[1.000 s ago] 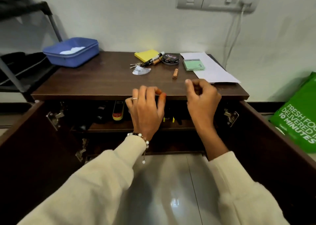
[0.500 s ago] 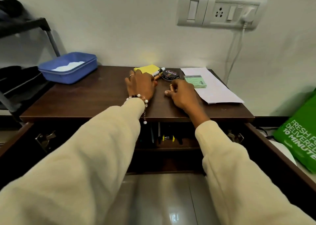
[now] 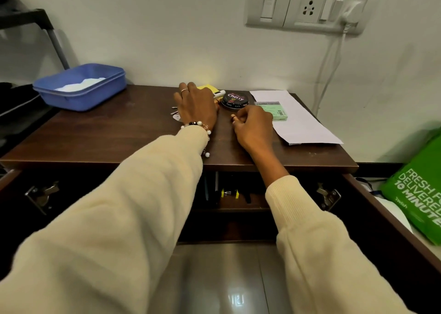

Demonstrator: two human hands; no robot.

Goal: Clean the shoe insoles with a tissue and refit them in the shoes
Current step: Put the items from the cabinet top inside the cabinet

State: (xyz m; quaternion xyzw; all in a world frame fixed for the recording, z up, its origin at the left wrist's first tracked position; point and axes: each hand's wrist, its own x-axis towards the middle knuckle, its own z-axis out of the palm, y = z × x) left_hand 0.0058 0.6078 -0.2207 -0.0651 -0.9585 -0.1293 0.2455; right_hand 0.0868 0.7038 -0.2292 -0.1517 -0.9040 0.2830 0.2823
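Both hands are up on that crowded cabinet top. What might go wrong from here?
The left hand lies over small bits beside the polish tin; a sweep might knock the tin or the marker off the cabinet top. The right hand seems to pinch a small brown piece, which might roll away if dropped. Both cabinet doors stand open, easy to bump.

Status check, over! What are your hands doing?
Left hand flat on cabinet top. Right hand pinching small brown stick. No insoles or tissue visible.
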